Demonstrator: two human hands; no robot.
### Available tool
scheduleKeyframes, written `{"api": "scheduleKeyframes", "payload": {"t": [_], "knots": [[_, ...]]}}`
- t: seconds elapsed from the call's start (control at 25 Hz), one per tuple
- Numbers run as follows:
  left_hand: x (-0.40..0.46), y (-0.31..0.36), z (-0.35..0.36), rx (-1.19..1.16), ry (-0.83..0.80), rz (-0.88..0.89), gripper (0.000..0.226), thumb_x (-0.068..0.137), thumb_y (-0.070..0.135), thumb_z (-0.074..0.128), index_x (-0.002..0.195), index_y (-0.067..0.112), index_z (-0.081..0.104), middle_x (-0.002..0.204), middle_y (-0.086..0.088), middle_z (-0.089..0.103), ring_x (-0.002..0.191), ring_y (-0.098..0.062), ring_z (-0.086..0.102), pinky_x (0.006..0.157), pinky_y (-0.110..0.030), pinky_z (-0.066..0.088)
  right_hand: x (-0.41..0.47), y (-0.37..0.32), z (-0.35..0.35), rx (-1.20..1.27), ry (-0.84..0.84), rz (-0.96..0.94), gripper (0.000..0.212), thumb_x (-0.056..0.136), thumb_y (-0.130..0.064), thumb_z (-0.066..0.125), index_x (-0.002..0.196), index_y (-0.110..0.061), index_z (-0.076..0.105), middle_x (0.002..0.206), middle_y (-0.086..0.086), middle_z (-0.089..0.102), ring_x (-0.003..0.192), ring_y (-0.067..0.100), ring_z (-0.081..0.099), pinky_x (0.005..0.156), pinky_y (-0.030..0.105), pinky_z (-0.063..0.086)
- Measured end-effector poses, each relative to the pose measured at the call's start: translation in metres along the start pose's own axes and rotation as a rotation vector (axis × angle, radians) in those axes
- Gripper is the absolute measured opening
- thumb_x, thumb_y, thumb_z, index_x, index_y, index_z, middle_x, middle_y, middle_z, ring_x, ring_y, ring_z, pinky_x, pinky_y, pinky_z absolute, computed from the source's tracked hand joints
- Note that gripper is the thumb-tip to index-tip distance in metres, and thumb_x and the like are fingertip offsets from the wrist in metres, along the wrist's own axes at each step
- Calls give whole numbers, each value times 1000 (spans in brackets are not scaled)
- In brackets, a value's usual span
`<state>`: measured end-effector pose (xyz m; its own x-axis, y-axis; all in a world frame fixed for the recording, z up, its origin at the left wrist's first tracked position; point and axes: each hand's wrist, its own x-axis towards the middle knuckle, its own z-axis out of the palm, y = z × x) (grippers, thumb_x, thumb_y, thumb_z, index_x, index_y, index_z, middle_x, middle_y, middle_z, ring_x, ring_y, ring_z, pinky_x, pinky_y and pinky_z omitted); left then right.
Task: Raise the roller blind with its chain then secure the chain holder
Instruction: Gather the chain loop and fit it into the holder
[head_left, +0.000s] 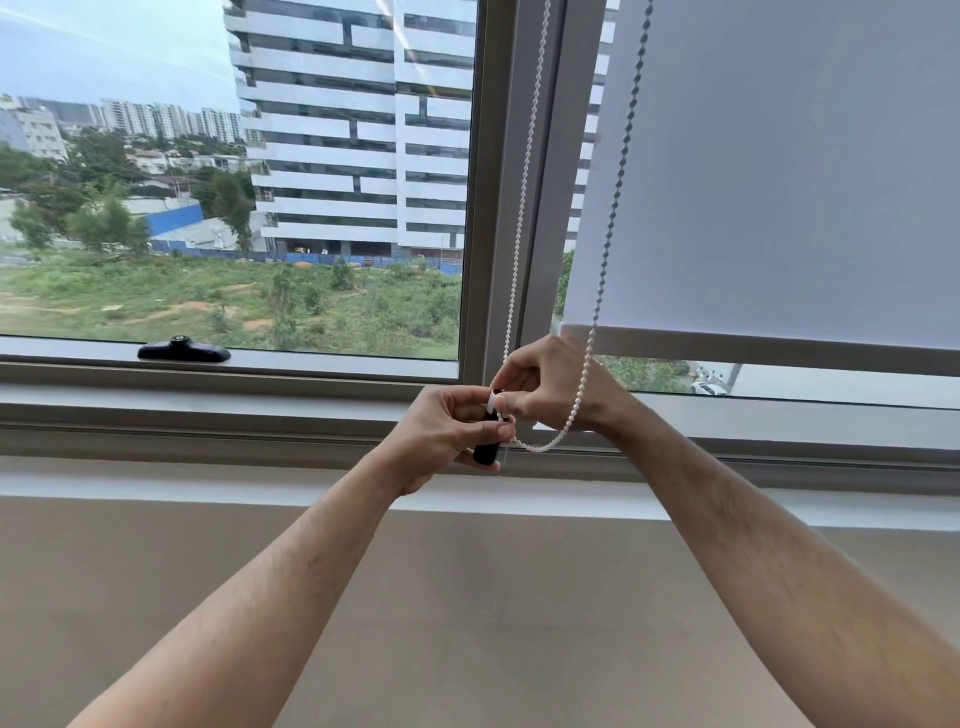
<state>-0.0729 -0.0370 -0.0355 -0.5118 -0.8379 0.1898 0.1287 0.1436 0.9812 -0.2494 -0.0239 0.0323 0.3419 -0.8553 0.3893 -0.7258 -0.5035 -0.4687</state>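
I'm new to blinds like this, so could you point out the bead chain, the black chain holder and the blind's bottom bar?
bead chain (523, 182): head view, on the white strand beside the frame.
black chain holder (485, 453): head view, on its lower end below the left hand.
blind's bottom bar (779, 345): head view, mid-bar.

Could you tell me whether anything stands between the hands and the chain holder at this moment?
Nothing visible does. Both the left hand and the right hand already have their fingertips on the black chain holder, with the bead chain looping down beside it. How the chain sits in the holder is hidden by the fingers.
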Motion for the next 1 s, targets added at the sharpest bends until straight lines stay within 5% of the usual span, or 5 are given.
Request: {"api": "scheduleKeyframes", "payload": {"t": [0.24,0.52,0.6,0.76,1.0], "knots": [[-3,-4,0,-39,-19,-4,45,71,11,81,114,8,69,97,-13,74,93,-29,66,85,-60,55,-12,19,4,440,-28,63,20,84,-28,76,93,-11,74,74,4,75,66,25,73,60,34,61],[-2,-11,-1,-83,6,58,40,67,8,81,105,15,69,93,-4,78,87,-13,73,78,-21,54,-35,49,35,653,62,278,17,94,-14,65,93,3,64,76,10,70,67,20,66,67,38,56],[-1,-14,0,-80,4,66,41,67,8,81,105,14,69,92,-2,78,85,-12,73,77,-20,54,-45,52,44,738,-24,275,10,90,-9,69,98,-4,64,81,8,73,76,20,70,75,41,58],[-3,-17,3,-84,19,67,37,69,9,81,104,14,70,95,-4,78,84,-16,73,74,-24,57,-58,47,57,924,-111,233,46,81,-4,76,121,-10,53,100,9,74,96,27,72,89,37,56],[-3,-18,6,-56,9,62,36,72,14,82,107,17,71,98,-10,76,87,-22,72,74,-31,59,-62,38,87,903,88,235,57,76,1,80,121,-23,54,89,3,75,81,17,72,81,37,56]]}}
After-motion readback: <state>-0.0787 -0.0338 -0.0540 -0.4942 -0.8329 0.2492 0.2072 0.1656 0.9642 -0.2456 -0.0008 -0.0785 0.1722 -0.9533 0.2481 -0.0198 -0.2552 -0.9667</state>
